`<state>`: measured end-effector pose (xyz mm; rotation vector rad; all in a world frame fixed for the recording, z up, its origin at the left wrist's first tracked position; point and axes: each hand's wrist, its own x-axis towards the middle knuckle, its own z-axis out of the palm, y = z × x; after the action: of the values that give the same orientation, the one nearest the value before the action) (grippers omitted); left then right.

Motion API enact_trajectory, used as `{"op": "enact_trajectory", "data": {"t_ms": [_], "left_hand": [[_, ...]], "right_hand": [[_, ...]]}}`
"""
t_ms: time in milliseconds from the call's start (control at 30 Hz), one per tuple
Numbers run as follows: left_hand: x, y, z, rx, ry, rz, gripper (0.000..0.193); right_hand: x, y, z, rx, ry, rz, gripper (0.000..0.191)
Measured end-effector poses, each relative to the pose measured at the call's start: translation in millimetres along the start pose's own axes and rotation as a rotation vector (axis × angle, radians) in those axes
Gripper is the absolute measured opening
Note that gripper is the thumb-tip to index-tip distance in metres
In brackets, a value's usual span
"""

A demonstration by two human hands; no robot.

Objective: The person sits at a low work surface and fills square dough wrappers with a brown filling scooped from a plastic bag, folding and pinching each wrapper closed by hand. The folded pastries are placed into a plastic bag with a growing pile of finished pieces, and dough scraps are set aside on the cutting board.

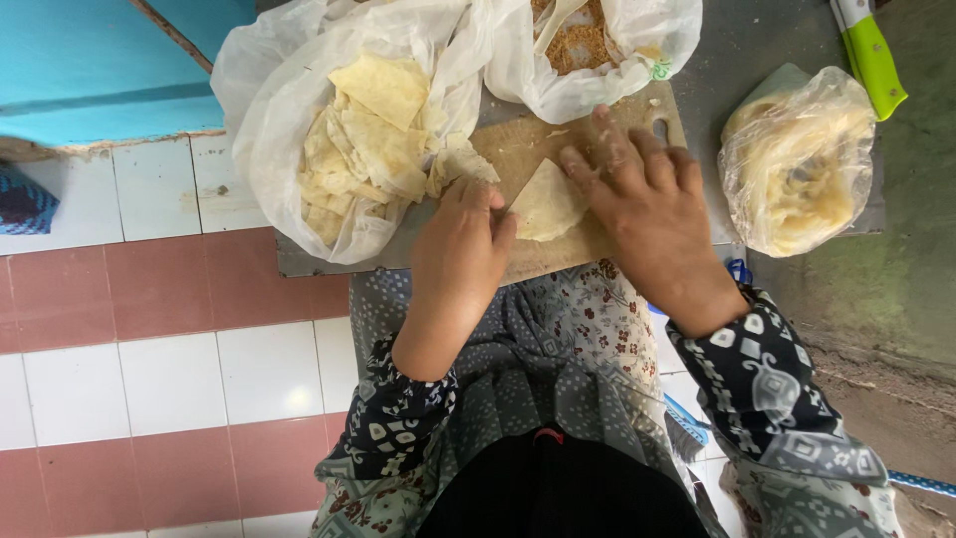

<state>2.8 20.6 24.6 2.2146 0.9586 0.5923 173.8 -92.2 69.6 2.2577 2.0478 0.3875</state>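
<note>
Pastry sheet [546, 202], pale and thin, folded to a rough triangle, lies on the wooden cutting board [518, 149] between the two hands. Left hand [460, 249] sits at the sheet's left edge, fingers curled down, fingertips on or at the fold; whether it pinches the sheet or only presses it cannot be told. Right hand [642, 204] lies flat and spread over the sheet's right edge, fingers pressing down on it and the board, nothing enclosed in the grip.

Largest to smallest around it:
- Floor [159, 369] of white and dull-red tiles, left and below; bare earth-coloured ground on the right. A turquoise surface [90, 70] fills the upper left corner.
- Grey metal tray [329, 261] carries the board and bags.
- Person's patterned clothing, floral lap and dark printed sleeves, at bottom.
- Big clear plastic bag [269, 120] left of the board, open, holding a heap of cut pastry sheets [368, 139], just beside the left hand.
- Second bag [797, 159], tied shut, with a pale yellowish coiled mass, on the right, apart from the right hand.
- Third bag [597, 50] at top, open, with brown crumbly filling and a light spoon [556, 22] in it, touching the board's far edge.
- Green-handled knife [871, 50] at top right corner.
</note>
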Motion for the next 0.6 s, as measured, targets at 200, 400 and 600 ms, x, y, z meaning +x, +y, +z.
{"op": "enact_trajectory", "data": {"t_ms": [200,400,600], "left_hand": [[0.5,6.1,2.0,0.082,0.025,0.065,0.015],[1.2,12.3,3.6,0.084,0.076,0.192,0.016],[2.2,12.2,3.2,-0.067,-0.009,0.072,0.020]], "right_hand": [[5.6,0.1,0.0,-0.019,-0.156,-0.091,0.083],[43.1,40.5,0.2,0.347,0.199,0.121,0.047],[146.2,64.0,47.2,0.621,0.273,-0.191,0.046]]}}
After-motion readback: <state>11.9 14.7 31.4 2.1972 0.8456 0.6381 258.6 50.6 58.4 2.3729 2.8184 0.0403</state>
